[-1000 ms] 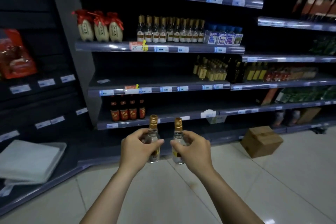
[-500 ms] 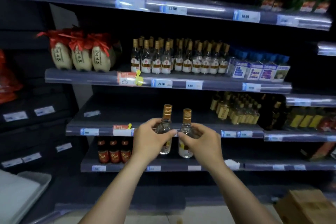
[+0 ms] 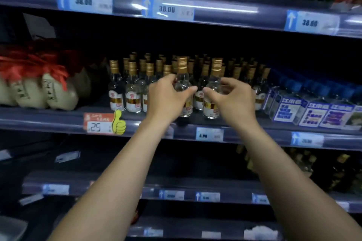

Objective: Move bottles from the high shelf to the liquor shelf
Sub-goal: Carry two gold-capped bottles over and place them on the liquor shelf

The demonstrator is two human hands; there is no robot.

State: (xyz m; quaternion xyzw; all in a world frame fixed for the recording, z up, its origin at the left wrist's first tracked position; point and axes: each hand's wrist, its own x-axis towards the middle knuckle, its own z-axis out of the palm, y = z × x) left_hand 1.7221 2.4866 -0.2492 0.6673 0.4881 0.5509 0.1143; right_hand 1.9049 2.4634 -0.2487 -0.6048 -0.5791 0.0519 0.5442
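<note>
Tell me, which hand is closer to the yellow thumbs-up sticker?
Left. The left hand, gripping a bottle, is just up-right of the thumbs-up sticker; the right hand, gripping another bottle, is farther right.

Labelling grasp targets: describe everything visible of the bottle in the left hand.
The bottle is small, clear glass holding clear liquid, with a ribbed gold cap and a white, red and gold label. It is upright over the shelf, before matching bottles; whether its base rests there is unclear. The left hand grips its body; the right hand holds a second bottle beside it.
</note>
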